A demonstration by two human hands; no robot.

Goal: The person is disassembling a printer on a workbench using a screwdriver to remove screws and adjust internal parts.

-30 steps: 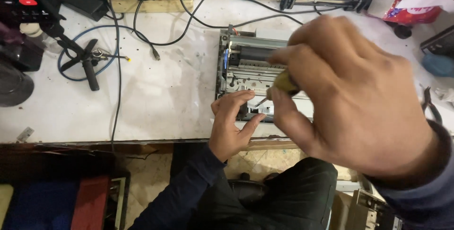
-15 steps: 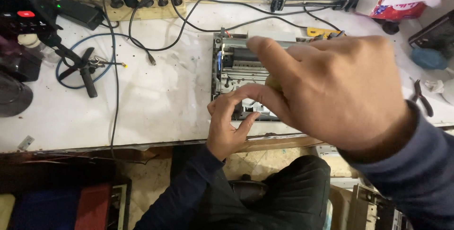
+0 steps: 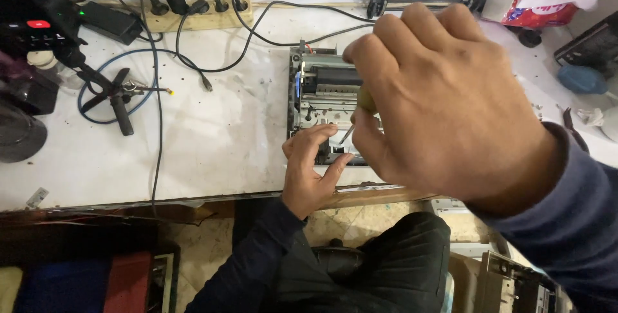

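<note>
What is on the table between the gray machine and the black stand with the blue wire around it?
Seen from the head camera, mostly bare white table lies between the machine and the black stand. Only black cables cross it.

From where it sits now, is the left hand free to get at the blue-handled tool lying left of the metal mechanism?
Probably yes. The left hand rests on the front edge of the metal mechanism, and the white tabletop between it and the blue cable and tool is bare apart from thin black cables it could pass over.
</note>
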